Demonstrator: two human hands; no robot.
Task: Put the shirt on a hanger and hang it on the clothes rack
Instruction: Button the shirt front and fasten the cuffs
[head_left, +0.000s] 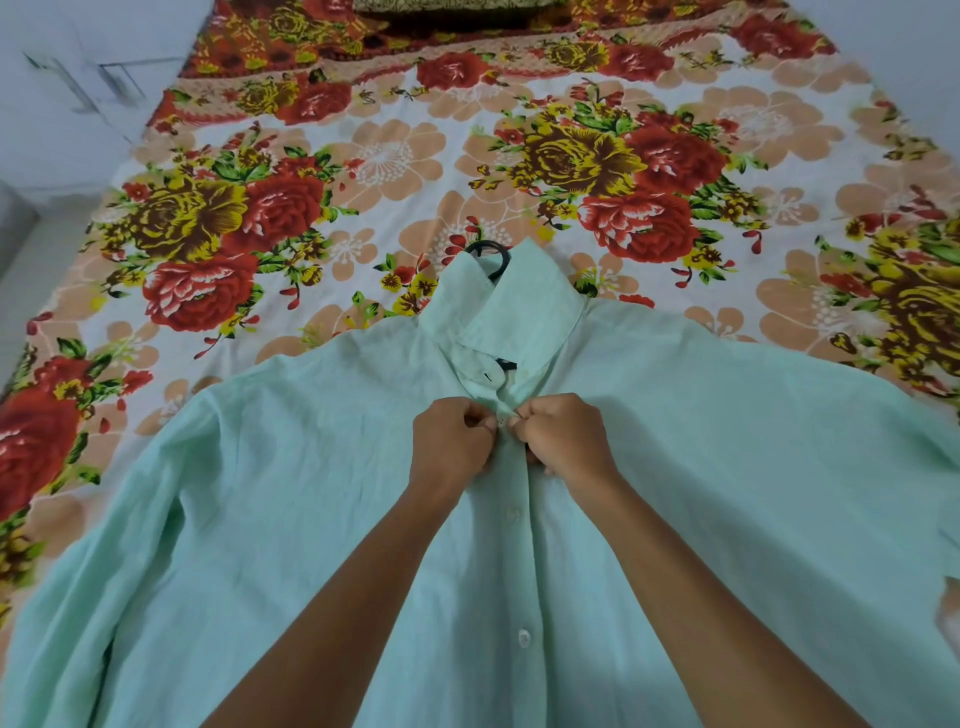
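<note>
Mint-green button-up shirt (291, 499) lying front-up on floral bedsheet (395, 156), flat so placket stays aligned. Black hanger hook (492, 255) poking out of collar (511, 306): hanger seemingly already inside. Left hand (451, 440) and right hand (563, 435) meeting at upper placket, fingertips pinching fabric around small button (502, 423), probably fastening it so shirt stays on hanger. Clothes rack not in view.
</note>
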